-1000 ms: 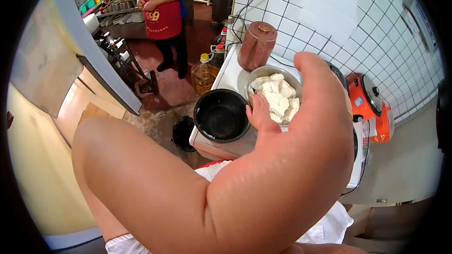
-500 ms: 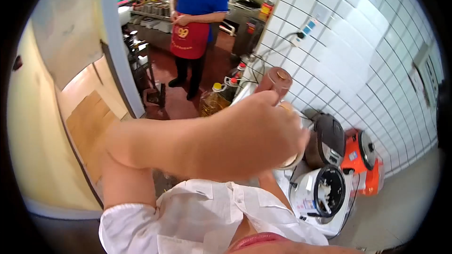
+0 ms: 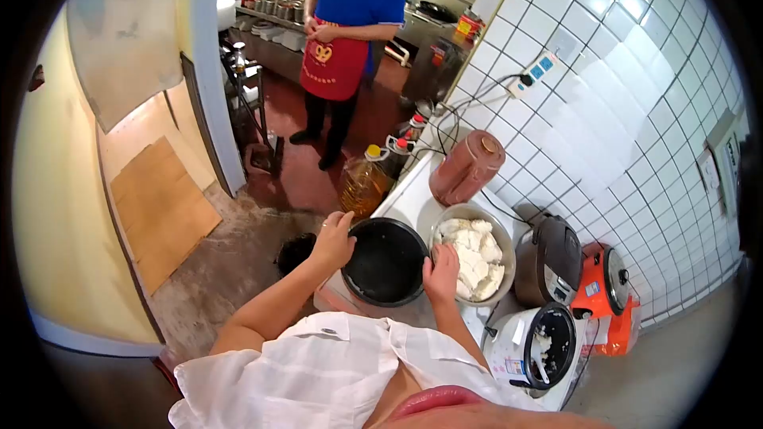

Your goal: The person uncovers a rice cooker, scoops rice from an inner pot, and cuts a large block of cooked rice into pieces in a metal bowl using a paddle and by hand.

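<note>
A round black pan [image 3: 386, 260] with a dark inside lies right in front of me. My left hand [image 3: 334, 241] grips its left rim, with the fingers at the upper edge. On the opposite side my right hand [image 3: 441, 272] has hold of the rim, its fingers partly hidden. Just right of that hand stands a metal bowl [image 3: 508, 248] filled with white, lumpy food [image 3: 475, 258]. A reddish-brown thermos jug [image 3: 467, 167] is behind the bowl.
A dark rice cooker [image 3: 548, 260], an orange cooker [image 3: 600, 282] and an open white rice cooker [image 3: 509, 347] line the right. Oil bottles [image 3: 366, 183] stand beyond the white table [image 3: 413, 204]. A person [image 3: 350, 0] in a red apron stands in the kitchen behind.
My left arm, which was stretched across the view towards the bowl, has come down and back to the left. The black pan now shows, with both hands at its rim.
</note>
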`<action>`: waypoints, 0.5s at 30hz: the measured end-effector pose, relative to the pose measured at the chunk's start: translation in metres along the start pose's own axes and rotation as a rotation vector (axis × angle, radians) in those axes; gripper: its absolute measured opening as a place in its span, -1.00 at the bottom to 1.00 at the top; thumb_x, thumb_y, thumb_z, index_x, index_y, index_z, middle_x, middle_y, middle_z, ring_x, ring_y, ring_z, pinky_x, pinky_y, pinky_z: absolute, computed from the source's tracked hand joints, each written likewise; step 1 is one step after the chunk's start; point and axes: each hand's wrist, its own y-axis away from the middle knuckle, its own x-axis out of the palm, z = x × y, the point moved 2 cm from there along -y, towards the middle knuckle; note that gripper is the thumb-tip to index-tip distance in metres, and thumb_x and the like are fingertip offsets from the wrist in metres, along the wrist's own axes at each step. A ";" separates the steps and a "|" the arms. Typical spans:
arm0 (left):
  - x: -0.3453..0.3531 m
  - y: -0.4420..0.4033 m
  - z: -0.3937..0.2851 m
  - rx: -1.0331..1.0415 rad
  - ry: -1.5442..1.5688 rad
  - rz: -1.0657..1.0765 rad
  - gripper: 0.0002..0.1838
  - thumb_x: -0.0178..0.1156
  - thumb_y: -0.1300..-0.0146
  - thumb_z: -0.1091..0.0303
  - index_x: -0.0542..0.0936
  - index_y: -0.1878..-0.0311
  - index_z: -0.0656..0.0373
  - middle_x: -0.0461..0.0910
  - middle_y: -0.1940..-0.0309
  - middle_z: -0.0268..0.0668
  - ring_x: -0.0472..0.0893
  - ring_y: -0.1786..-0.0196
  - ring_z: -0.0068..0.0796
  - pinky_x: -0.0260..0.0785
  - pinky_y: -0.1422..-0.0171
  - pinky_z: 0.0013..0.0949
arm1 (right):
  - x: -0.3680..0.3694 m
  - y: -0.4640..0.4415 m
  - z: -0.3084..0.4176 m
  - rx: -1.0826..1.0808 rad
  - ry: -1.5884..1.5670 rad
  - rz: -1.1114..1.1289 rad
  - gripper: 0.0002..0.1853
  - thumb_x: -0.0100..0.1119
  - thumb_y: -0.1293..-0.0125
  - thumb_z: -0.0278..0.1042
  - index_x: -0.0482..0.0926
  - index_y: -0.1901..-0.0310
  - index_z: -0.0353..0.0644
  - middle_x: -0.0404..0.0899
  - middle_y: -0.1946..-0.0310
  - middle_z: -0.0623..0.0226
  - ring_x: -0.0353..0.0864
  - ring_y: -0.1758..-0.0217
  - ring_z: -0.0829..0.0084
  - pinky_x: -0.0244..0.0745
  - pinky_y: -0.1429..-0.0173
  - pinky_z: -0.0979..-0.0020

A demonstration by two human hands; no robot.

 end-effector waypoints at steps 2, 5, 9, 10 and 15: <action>0.010 0.003 0.003 -0.018 -0.009 -0.005 -0.40 0.19 -0.07 0.52 0.30 -0.23 0.26 0.32 -0.11 0.06 0.34 -0.16 0.07 0.24 -0.26 -0.13 | 0.000 0.000 0.000 0.009 -0.001 -0.002 -0.56 0.17 -0.10 -0.43 0.38 -0.05 -0.31 0.42 -0.01 -0.01 0.31 -0.20 -0.05 0.16 -0.32 0.07; 0.020 0.005 0.003 -0.049 -0.032 0.033 -0.40 0.17 -0.07 0.52 0.29 -0.23 0.28 0.32 -0.12 0.06 0.32 -0.18 0.08 0.20 -0.29 -0.12 | 0.000 0.000 0.000 0.007 0.030 0.008 -0.55 0.16 -0.11 -0.42 0.37 -0.06 -0.30 0.42 -0.01 0.03 0.31 -0.22 -0.01 0.16 -0.31 0.07; 0.020 0.006 -0.004 -0.024 -0.021 0.051 -0.39 0.17 -0.06 0.53 0.28 -0.24 0.29 0.32 -0.13 0.08 0.31 -0.19 0.08 0.18 -0.31 -0.11 | -0.001 0.001 0.001 0.004 0.028 -0.017 -0.56 0.16 -0.12 -0.41 0.37 -0.06 -0.30 0.42 -0.01 0.03 0.30 -0.22 -0.01 0.16 -0.31 0.08; 0.022 0.007 -0.002 -0.007 -0.026 0.040 -0.39 0.17 -0.05 0.53 0.28 -0.24 0.30 0.33 -0.12 0.09 0.32 -0.18 0.08 0.19 -0.30 -0.10 | -0.001 0.001 0.001 0.014 0.027 -0.014 -0.56 0.16 -0.12 -0.41 0.37 -0.05 -0.31 0.42 -0.01 0.03 0.30 -0.22 -0.01 0.16 -0.31 0.08; 0.021 0.008 -0.002 0.027 -0.031 0.012 -0.37 0.17 -0.04 0.53 0.28 -0.25 0.30 0.35 -0.10 0.08 0.35 -0.16 0.09 0.21 -0.27 -0.10 | 0.000 0.002 -0.001 0.012 0.025 -0.018 -0.56 0.16 -0.11 -0.40 0.38 -0.05 -0.31 0.42 -0.01 0.04 0.30 -0.23 0.00 0.15 -0.31 0.08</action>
